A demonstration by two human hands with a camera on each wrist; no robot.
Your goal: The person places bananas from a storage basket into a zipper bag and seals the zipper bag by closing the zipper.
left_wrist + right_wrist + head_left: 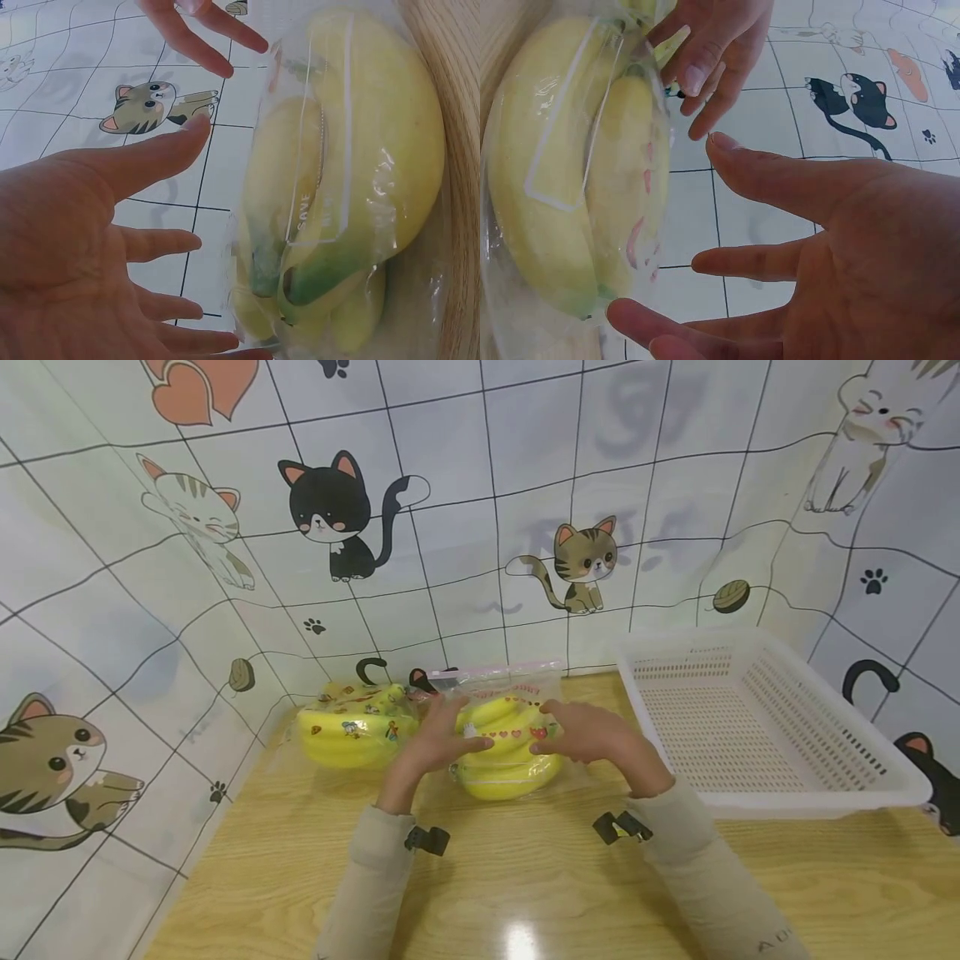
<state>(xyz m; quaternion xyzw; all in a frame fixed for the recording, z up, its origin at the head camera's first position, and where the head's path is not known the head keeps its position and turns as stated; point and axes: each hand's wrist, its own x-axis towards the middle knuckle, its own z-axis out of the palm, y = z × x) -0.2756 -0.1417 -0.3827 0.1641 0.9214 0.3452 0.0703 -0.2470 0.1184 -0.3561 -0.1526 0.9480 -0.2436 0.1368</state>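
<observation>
A clear plastic bag of yellow bananas (508, 775) lies on the wooden table, printed with small red hearts. My left hand (441, 737) is over its left side, fingers spread, thumb pointing inward. On the other side my right hand (588, 732) has its fingers spread too, with the thumb near the bag. In the left wrist view, green tips show on the bagged bananas (390, 135), and the left palm (67, 247) faces them with nothing in it. The right wrist view shows the right palm (870, 240) holding nothing, its fingertips close to the bag.
Left of the hands sits a second bag of bananas (348, 743) with coloured prints. A white perforated plastic basket (795, 803) stands at the right of the table (525, 877). Behind everything rises a wall covering (457, 552) with cartoon cats and a grid.
</observation>
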